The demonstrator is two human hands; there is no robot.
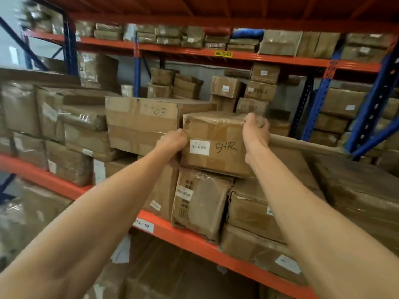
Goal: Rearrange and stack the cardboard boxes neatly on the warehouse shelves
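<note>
A taped cardboard box marked "5472" (218,145), with a white barcode label, sits tilted on top of other boxes on the middle shelf. My left hand (172,142) grips its left edge, fingers curled round the side. My right hand (255,131) holds its upper right corner, with the fingers hooked over the top. Directly left of it lies a bigger box marked "5703" (142,124). Underneath stands a plastic-wrapped box (200,203) with a barcode label, leaning at the shelf's front.
The orange shelf beam (183,234) runs diagonally below the boxes. Blue uprights (311,108) stand to the right. Several small boxes (228,87) are stacked at the back. A large flat box (298,169) lies to the right. More boxes fill the upper shelf (280,43).
</note>
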